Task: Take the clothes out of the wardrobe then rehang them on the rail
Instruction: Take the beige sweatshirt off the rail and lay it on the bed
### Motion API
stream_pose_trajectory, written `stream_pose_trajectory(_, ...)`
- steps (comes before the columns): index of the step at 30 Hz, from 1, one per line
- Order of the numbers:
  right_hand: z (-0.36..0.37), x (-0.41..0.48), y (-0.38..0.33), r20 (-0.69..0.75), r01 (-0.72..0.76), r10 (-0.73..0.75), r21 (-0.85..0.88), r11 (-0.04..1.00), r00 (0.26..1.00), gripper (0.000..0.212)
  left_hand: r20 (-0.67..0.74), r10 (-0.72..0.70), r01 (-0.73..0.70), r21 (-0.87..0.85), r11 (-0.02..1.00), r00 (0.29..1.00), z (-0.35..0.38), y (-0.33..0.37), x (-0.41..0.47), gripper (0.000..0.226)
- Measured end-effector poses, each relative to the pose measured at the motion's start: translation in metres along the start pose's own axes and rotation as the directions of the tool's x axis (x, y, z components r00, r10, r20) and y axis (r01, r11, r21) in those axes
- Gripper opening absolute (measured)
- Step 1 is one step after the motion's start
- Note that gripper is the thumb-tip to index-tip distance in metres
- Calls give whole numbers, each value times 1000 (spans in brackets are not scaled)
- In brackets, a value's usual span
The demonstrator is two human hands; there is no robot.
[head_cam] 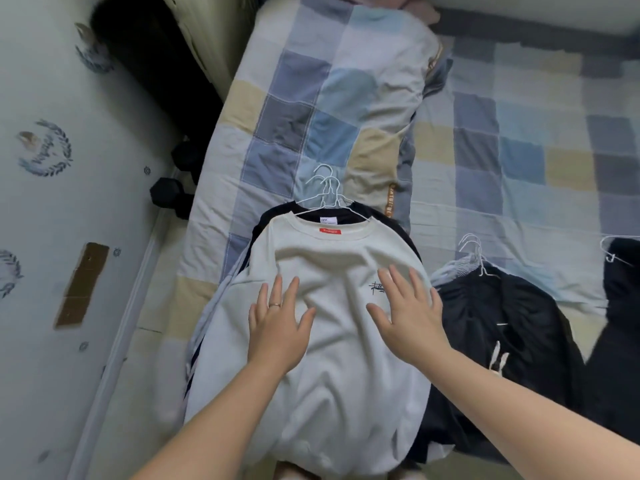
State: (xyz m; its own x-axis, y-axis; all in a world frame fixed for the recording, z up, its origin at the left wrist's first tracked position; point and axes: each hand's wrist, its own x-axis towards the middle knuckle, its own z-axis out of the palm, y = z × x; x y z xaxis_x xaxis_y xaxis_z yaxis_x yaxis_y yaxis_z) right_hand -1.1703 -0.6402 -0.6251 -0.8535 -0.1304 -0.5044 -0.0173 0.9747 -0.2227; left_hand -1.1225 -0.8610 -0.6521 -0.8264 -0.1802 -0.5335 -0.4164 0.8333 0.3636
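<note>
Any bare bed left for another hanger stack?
Widest bare patch: checked sheet, right of the folded quilt, beyond the dark pile. Narrow strip between the cream sweatshirt stack and the bed's left edge. Near edge crowded: stack under left hand and right hand, black garment far right.

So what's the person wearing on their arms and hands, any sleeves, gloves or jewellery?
No sleeves, gloves or watch show. The left arm and right arm are bare to the frame edge. The left hand wears a thin ring on one finger; the right hand wears nothing.
</note>
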Motion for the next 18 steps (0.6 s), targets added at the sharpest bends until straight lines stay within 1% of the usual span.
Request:
stream_pose_trajectory(2, -13, -29, -4, -6, 46, -46, -4, 999, 999, 63, -2, -26, 26, 7, 1000, 1000, -12, 13, -31, 64)
stream_pose_trajectory(5, -25, -67, -3, 8, 139, -139, -30, 990, 990, 63, -62, -39, 39, 0, 999, 997, -22, 28, -74, 65)
stream_pose_trajectory(8, -34, -105, 6, 12, 272, -272, -110, 956, 962, 75, -144, -59, 62, 11, 998, 988, -21, 37, -129, 67)
stream_pose_trajectory(10, -37, -127, 11, 19, 348, -348, -138, 927, 937, 77, -176, -80, 89, 45, 995, 981, -16, 39, -166, 69)
stream_pose_trajectory(13, -42, -154, 14, 35, 458, -458, -154, 876, 888, 76, -219, -155, 164, 19, 986, 963, -4, 36, -219, 69)
stream_pose_trajectory(16, -43, -179, 12, 40, 568, -573, -201, 798, 819, 71, -285, -262, 247, -89, 965, 922, 9, 28, -272, 68)
stream_pose_trajectory(18, -40, -196, 9, 73, 640, -642, -227, 734, 763, 65, -327, -325, 287, -159, 945, 888, 20, 22, -307, 68)
